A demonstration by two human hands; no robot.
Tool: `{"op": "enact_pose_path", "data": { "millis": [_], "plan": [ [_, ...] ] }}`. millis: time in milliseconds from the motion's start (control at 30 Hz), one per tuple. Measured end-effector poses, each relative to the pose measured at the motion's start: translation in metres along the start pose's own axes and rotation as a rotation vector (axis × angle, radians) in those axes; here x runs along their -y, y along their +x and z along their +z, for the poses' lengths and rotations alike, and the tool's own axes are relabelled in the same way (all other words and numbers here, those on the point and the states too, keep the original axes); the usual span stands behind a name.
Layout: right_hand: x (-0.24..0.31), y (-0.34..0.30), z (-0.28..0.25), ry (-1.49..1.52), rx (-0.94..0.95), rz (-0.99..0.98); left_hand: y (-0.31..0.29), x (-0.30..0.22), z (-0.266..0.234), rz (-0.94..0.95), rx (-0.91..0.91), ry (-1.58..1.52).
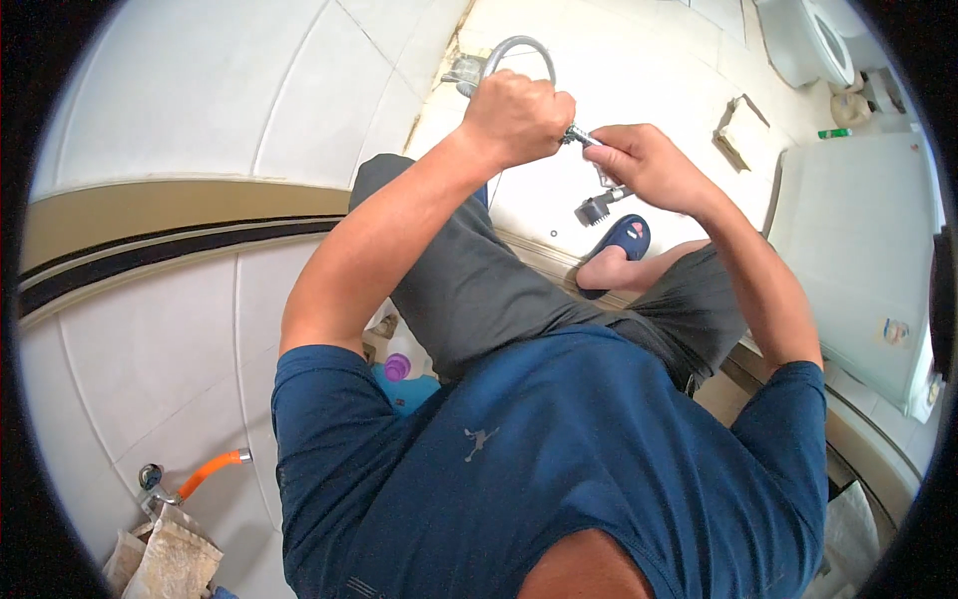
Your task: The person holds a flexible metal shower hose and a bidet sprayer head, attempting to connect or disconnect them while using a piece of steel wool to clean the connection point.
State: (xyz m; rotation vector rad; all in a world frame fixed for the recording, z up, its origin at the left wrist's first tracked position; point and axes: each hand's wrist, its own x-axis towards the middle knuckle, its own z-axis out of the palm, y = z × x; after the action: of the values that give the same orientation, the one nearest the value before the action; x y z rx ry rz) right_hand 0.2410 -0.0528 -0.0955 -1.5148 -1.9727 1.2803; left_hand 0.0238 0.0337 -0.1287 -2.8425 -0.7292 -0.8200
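My left hand (514, 118) is closed in a fist around a grey flexible hose (524, 42), which loops up behind it. A shiny metal fitting (580, 135) at the hose's end sticks out between my two hands. Thumb and fingers of my right hand (649, 168) pinch that fitting. A dark tool with a ridged, toothed-looking head (593, 210) juts from below the right hand; its exact kind is unclear, and its handle is partly hidden there. A small dark ring (554, 234) lies on the floor below the hands.
A metal piece (464, 72) sits by the left wall. A squarish plate (743, 133) lies on the floor near a white appliance (848, 260) and toilet (813, 45). Beside my leg is a purple-capped bottle (399, 365). Lower left, an orange hose (212, 472) joins a wall tap.
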Motion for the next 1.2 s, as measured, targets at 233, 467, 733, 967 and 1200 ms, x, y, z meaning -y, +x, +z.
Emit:
{"op": "enact_pose_path", "data": {
  "millis": [233,467,733,967,1200],
  "plan": [
    [0.003,-0.008,0.003,-0.36,-0.155,0.0,0.011,-0.009,0.001,-0.149,0.322,-0.045],
    [-0.014,-0.009,0.004,1.222,0.408,0.269,0.009,-0.003,0.009,0.161,-0.159,0.006],
    [0.019,0.005,-0.013,-0.231,0.047,-0.081,0.002,-0.006,0.012,0.022,-0.007,-0.105],
    [0.019,-0.002,-0.001,-0.147,-0.057,0.049,0.008,0.001,0.012,0.068,0.046,-0.018],
    [0.002,-0.004,0.002,1.234,0.506,0.322,0.002,0.011,0.005,0.169,-0.202,0.098]
  ]
}}
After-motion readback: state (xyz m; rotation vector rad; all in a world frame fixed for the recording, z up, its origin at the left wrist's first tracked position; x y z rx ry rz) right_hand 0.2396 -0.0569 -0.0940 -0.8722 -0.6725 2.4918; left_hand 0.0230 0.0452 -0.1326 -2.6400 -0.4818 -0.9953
